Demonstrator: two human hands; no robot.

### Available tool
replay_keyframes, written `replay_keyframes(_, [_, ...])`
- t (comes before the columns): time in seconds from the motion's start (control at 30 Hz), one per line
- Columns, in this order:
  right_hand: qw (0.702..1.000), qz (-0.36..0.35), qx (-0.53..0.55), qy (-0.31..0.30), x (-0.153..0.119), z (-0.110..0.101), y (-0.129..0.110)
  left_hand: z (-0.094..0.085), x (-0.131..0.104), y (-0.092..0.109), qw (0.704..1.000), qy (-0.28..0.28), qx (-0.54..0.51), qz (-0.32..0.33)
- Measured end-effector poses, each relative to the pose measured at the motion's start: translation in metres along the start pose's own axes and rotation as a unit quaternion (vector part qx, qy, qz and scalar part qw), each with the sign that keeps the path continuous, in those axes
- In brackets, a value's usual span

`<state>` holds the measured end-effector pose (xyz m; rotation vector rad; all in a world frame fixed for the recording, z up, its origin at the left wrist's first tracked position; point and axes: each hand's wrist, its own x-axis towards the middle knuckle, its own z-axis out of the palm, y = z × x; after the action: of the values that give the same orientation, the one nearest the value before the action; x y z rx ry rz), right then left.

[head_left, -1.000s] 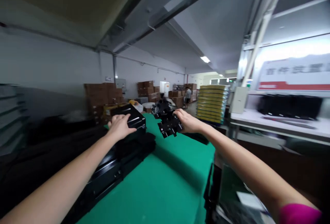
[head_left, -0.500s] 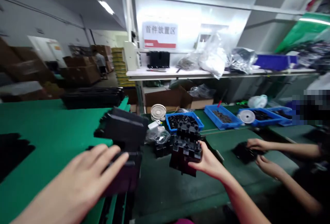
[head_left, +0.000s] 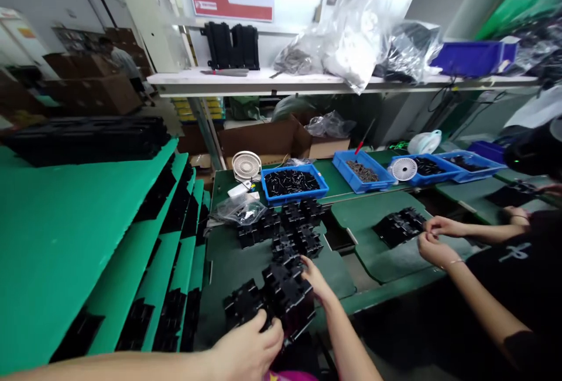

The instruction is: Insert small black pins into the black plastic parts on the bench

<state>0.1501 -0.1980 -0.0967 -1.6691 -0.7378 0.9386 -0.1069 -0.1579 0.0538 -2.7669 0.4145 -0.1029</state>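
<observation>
My right hand (head_left: 315, 280) grips the right side of a black plastic part (head_left: 287, 293) above the near edge of the green bench. Close to its left side, my left hand (head_left: 252, 343) has its fingers curled on another black part (head_left: 244, 304). More black parts (head_left: 298, 232) stand together on the bench behind them. Beyond these lies a blue tray (head_left: 295, 185) of small black pieces. A crumpled clear bag (head_left: 241, 208) rests left of the parts.
Stacked green sheets (head_left: 83, 211) with black parts between them fill the left. A shelf (head_left: 272, 83) with bags runs across the back. Another blue tray (head_left: 363, 171) sits farther right. At right, a co-worker's hands (head_left: 439, 240) are at a black part (head_left: 400, 226).
The view has turned right and down. My left hand has moved from the parts by the green sheets to the bench. My right hand has come nearer with its black part.
</observation>
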Motion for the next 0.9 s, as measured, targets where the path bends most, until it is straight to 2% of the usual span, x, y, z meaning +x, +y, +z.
replay_keyframes(0.1, [0.987, 0.058, 0.092, -0.119, -0.033, -0.045, -0.006, 0.035, 0.024, 0.015, 0.998, -0.045, 0.005, 0.034])
replay_keyframes(0.17, [0.973, 0.071, 0.124, -0.182, -0.054, -0.069, -0.009, 0.058, 0.041, 0.023, 0.996, -0.058, 0.017, 0.060])
replay_keyframes(0.2, [0.973, 0.068, 0.123, -0.185, -0.061, -0.077, -0.008, 0.070, 0.050, 0.026, 0.995, -0.059, 0.023, 0.072])
replay_keyframes(0.27, [0.983, 0.054, 0.107, -0.141, -0.066, -0.085, -0.001, 0.094, 0.068, 0.027, 0.994, -0.064, 0.029, 0.087])
replay_keyframes(0.33, [0.987, 0.048, 0.120, -0.091, -0.060, -0.085, 0.012, 0.118, 0.083, 0.025, 0.994, -0.067, 0.025, 0.085])
replay_keyframes(0.43, [0.984, 0.030, 0.158, -0.072, -0.041, -0.084, 0.031, 0.147, 0.096, 0.017, 0.996, -0.063, 0.003, 0.070])
replay_keyframes(0.53, [0.981, -0.002, 0.177, -0.082, -0.025, -0.086, 0.040, 0.159, 0.095, 0.007, 0.997, -0.051, -0.032, 0.053])
replay_keyframes(0.6, [0.979, -0.011, 0.179, -0.102, -0.018, -0.088, 0.040, 0.157, 0.090, -0.001, 0.995, -0.035, -0.084, 0.041])
replay_keyframes(0.67, [0.977, -0.010, 0.173, -0.127, -0.014, -0.092, 0.040, 0.148, 0.086, -0.010, 0.980, -0.026, -0.195, -0.016])
replay_keyframes(0.73, [0.976, 0.006, 0.160, -0.147, -0.010, -0.099, 0.042, 0.141, 0.084, -0.019, 0.935, -0.015, -0.322, -0.146])
replay_keyframes(0.77, [0.976, 0.020, 0.150, -0.154, -0.008, -0.103, 0.043, 0.140, 0.086, -0.024, 0.897, 0.001, -0.373, -0.237])
replay_keyframes(0.83, [0.980, 0.049, 0.123, -0.147, -0.001, -0.116, 0.044, 0.145, 0.090, -0.033, 0.799, 0.049, -0.421, -0.427])
replay_keyframes(0.9, [0.989, 0.068, 0.092, -0.097, 0.010, -0.130, 0.043, 0.158, 0.094, -0.043, 0.695, 0.087, -0.434, -0.566])
